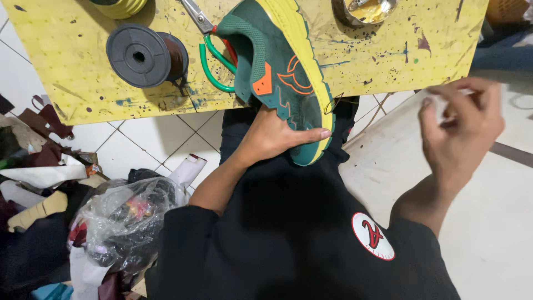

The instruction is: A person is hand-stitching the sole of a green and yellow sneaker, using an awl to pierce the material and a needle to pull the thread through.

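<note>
The green sneaker with the yellow sole is lying on its side, half on the yellow surface, its heel hanging over the edge above the person's lap. It is looking light, soft in the mesh upper and stiffer along the sole, so the heel and sole edge are making the surest hold. The left hand is pressing against that heel from below, fingers stretched along the sole rather than closed around it. The right hand is hovering well off to the side, blurred, fingertips pinched together, on what I cannot tell. Beyond the left fingers, green-handled scissors are touching the shoe, a dark thread spool sitting farther out.
</note>
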